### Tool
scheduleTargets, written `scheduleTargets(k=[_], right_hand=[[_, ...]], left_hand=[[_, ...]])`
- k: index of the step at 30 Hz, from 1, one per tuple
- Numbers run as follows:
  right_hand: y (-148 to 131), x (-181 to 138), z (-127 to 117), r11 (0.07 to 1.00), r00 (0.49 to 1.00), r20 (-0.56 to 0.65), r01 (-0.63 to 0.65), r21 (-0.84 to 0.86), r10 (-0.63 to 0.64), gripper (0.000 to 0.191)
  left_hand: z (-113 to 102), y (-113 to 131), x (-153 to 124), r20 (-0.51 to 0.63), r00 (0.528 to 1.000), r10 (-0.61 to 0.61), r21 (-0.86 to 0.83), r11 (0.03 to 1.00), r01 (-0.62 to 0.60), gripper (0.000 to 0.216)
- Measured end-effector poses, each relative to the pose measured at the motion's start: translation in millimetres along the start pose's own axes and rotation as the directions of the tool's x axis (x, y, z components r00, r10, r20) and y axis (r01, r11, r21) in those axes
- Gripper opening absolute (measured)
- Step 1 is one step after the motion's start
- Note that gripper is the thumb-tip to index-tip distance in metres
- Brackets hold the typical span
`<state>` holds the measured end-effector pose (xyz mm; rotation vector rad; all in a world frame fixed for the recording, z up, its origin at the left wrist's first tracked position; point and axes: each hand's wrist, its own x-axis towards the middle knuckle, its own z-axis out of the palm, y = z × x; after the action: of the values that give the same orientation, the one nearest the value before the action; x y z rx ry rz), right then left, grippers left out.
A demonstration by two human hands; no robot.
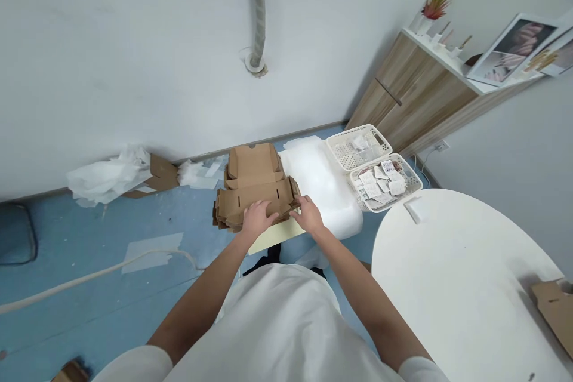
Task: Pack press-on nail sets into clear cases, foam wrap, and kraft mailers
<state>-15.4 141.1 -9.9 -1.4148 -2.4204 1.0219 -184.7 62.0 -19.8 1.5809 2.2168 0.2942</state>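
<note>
A partly folded brown cardboard box (pixel 255 196) lies on top of a stack of flattened boxes, its lid panel (pixel 254 164) spread away from me. My left hand (pixel 258 218) is closed on the box's near edge, with the thumb pointing right. At the right end, my right hand (pixel 308 213) pinches a side flap (pixel 293 187) between thumb and fingers. The exact fingertip contact is partly hidden. Beneath the stack, a pale yellow surface (pixel 277 234) shows at the near side.
White wrapped padding (pixel 313 176) lies right of the boxes. Beyond it stand two white plastic baskets, one (pixel 342 158) with clear packets, the other (pixel 369 208) with small white cards. A round white table (pixel 452 274) is at right. Packing scraps (pixel 111 173) and a hose (pixel 89 277) lie leftward.
</note>
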Motion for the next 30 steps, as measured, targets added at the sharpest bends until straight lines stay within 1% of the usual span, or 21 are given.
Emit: scheduleTargets(k=[2, 4, 6, 9, 11, 12, 14, 16, 18, 20, 22, 24, 26, 28, 30], right_hand=[[-12, 16, 5, 0.991, 0.999, -0.008, -0.034, -0.128, 0.033, 0.051], [-21, 28, 9, 0.966, 0.997, 0.008, -0.072, -0.247, 0.076, 0.047], [-27, 36, 11, 0.925, 0.994, 0.020, -0.094, -0.368, 0.109, 0.039], [-34, 42, 15, 0.840, 0.993, 0.006, -0.095, -0.535, 0.116, 0.026], [-37, 44, 16, 0.798, 0.995, -0.015, -0.087, -0.597, 0.098, 0.021], [-39, 44, 17, 0.791, 0.997, -0.025, -0.079, -0.607, 0.080, 0.020], [-43, 44, 16, 0.808, 0.999, -0.045, -0.044, -0.587, 0.022, 0.021], [-48, 42, 15, 0.853, 0.997, -0.061, 0.016, -0.521, -0.056, 0.023], [-51, 41, 13, 0.918, 0.991, -0.094, 0.049, -0.394, -0.093, 0.024], [-53, 39, 11, 0.980, 0.991, -0.132, 0.010, -0.198, -0.037, 0.027], [-53, 39, 8, 0.996, 0.982, -0.168, -0.088, 0.026, 0.091, 0.029], [-49, 40, 6, 0.959, 0.959, -0.180, -0.177, 0.222, 0.218, 0.028], [-44, 41, 4, 0.895, 0.936, -0.169, -0.226, 0.386, 0.309, 0.028], [-40, 42, 4, 0.820, 0.925, -0.127, -0.247, 0.516, 0.358, 0.028], [-39, 39, 4, 0.770, 0.924, -0.096, -0.248, 0.588, 0.371, 0.030]], left_hand=[[1, -10, 8, 0.053, 0.998, 0.039, 0.007, 0.999, -0.039, 0.043], [2, -17, 12, 0.091, 0.993, 0.081, 0.003, 0.997, -0.082, 0.040], [4, -22, 14, 0.104, 0.987, 0.125, -0.012, 0.992, -0.124, 0.035], [4, -27, 13, 0.109, 0.978, 0.178, -0.050, 0.984, -0.174, 0.030], [2, -30, 11, 0.111, 0.974, 0.198, -0.089, 0.978, -0.189, 0.033], [1, -32, 11, 0.106, 0.973, 0.204, -0.112, 0.975, -0.192, 0.036], [-1, -34, 9, 0.080, 0.974, 0.213, -0.153, 0.968, -0.199, 0.045], [-2, -36, 7, 0.034, 0.973, 0.226, -0.178, 0.960, -0.217, 0.055], [-3, -37, 5, -0.016, 0.970, 0.243, -0.189, 0.952, -0.241, 0.060], [-4, -37, 3, -0.055, 0.966, 0.254, -0.202, 0.944, -0.260, 0.059], [-7, -36, -1, -0.079, 0.961, 0.264, -0.223, 0.935, -0.275, 0.053], [-11, -37, -4, -0.101, 0.955, 0.279, -0.252, 0.921, -0.296, 0.047], [-15, -38, -6, -0.124, 0.947, 0.295, -0.283, 0.904, -0.319, 0.043], [-18, -41, -6, -0.137, 0.941, 0.308, -0.317, 0.887, -0.337, 0.041], [-20, -43, -4, -0.134, 0.937, 0.324, -0.342, 0.872, -0.350, 0.036]])
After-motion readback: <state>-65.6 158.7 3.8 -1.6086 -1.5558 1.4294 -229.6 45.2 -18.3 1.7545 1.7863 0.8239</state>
